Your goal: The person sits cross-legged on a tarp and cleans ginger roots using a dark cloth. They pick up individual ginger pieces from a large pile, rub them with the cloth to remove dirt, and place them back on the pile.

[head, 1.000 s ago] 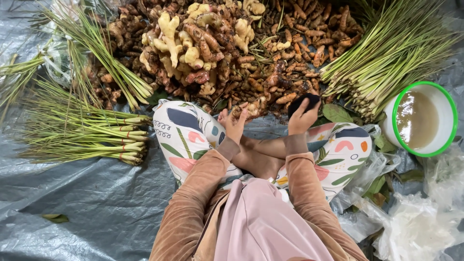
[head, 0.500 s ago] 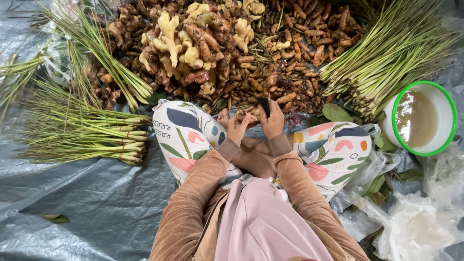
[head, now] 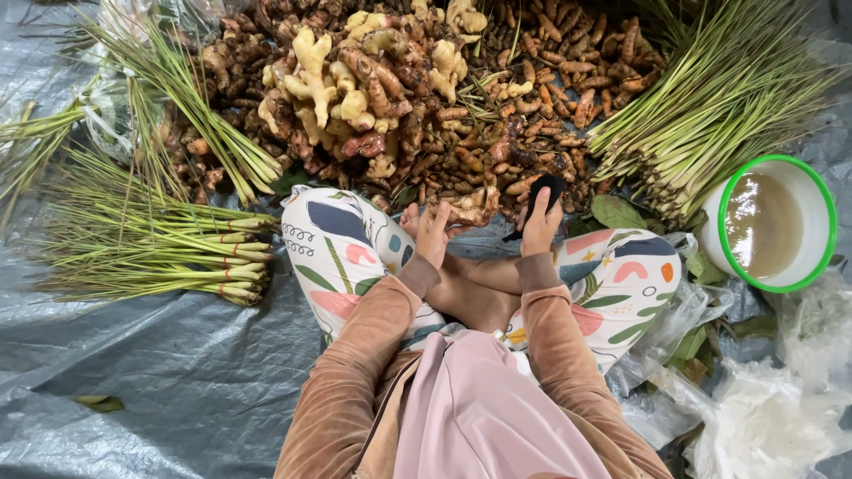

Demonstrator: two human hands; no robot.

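I sit cross-legged on a grey tarp in front of a big heap of ginger and turmeric roots [head: 417, 98]. My left hand [head: 432, 234] grips a pale ginger root [head: 469, 209] at the near edge of the heap. My right hand [head: 539, 229] is closed on a small black object [head: 547, 190], held upright just right of that root. What the object is I cannot make out. Both hands hover above my patterned trouser knees [head: 342, 248], a short gap between them.
Bundles of lemongrass stalks lie to the left [head: 169, 257] and at the upper right [head: 710, 106]. A white bowl with a green rim [head: 821, 257] holds murky water on the right. Crumpled clear plastic bags [head: 763, 417] and green leaves [head: 617, 213] lie by my right knee.
My hands came together at the centre with the black object between them, then parted. The left hand now holds a ginger root; the right keeps the black object.
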